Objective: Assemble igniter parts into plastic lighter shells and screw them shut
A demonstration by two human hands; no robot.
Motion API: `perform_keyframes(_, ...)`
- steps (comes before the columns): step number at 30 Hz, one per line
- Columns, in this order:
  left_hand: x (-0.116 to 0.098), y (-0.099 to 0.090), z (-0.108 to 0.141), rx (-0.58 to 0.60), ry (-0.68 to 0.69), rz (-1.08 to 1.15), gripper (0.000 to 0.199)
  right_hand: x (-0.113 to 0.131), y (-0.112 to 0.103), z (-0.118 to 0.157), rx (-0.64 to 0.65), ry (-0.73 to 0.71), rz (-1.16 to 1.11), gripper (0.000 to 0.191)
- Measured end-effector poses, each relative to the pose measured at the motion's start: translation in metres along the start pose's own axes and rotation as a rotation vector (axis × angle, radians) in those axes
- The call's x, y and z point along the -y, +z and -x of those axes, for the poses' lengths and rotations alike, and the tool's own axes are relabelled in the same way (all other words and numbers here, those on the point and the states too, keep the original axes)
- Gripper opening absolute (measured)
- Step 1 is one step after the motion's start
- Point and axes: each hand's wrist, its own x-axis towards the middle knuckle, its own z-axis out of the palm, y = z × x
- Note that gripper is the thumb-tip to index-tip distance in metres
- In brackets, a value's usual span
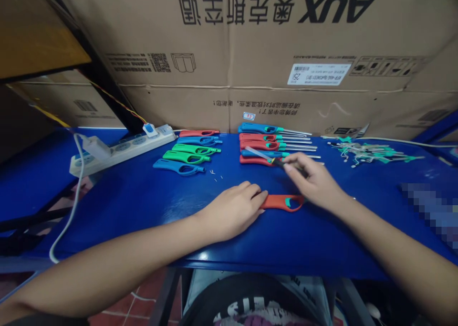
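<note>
My left hand [234, 211] is closed over the left end of a red gas lighter [277, 201], which lies flat on the blue table. The lighter's teal trigger shows inside its loop. My right hand [315, 178] grips a screwdriver [275, 162] with a dark handle and a yellow collar, its pale shaft blurred and pointing left. That shaft hovers over a row of red and blue lighters [255, 137] with metal tubes. To their left lie several red, blue and green lighter casings [181, 167] without long tubes.
Tiny pale bits [215, 175] lie near the casings. Metal tubes with teal parts and wires form a pile [372, 152] at the right. A white power strip [121, 149] with a hanging cord stands at the left. Behind the table [214, 254] rises a large cardboard box [150, 35].
</note>
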Motion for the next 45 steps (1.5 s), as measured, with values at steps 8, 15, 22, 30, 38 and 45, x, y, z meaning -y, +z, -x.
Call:
perform_keyframes(8, 0.001, -0.002, 0.002, -0.012, 0.101, 0.110, 0.032, 0.017, 0.022, 0.009, 0.351, -0.060, -0.019, 0.029)
perform_keyframes(15, 0.004, 0.001, 0.003, -0.019, 0.143, 0.164, 0.034, 0.016, 0.022, 0.010, 0.433, -0.132, 0.058, 0.035)
perform_keyframes(22, 0.002, -0.003, 0.002, -0.032, 0.145, 0.170, 0.033, 0.017, 0.024, 0.010, 0.438, -0.151, 0.086, 0.034)
perform_keyframes(30, 0.002, -0.003, 0.002, -0.023, 0.149, 0.181, 0.033, 0.016, 0.025, 0.010, 0.414, -0.140, 0.054, 0.033)
perform_keyframes(38, 0.004, 0.004, 0.001, -0.053, 0.121, 0.456, 0.036, 0.013, 0.013, -0.001, -0.006, 0.146, -0.482, 0.021)
perform_keyframes(45, 0.008, 0.025, -0.008, -0.164, 0.072, 0.577, 0.035, 0.001, -0.008, -0.011, -0.196, 0.417, -1.067, 0.019)
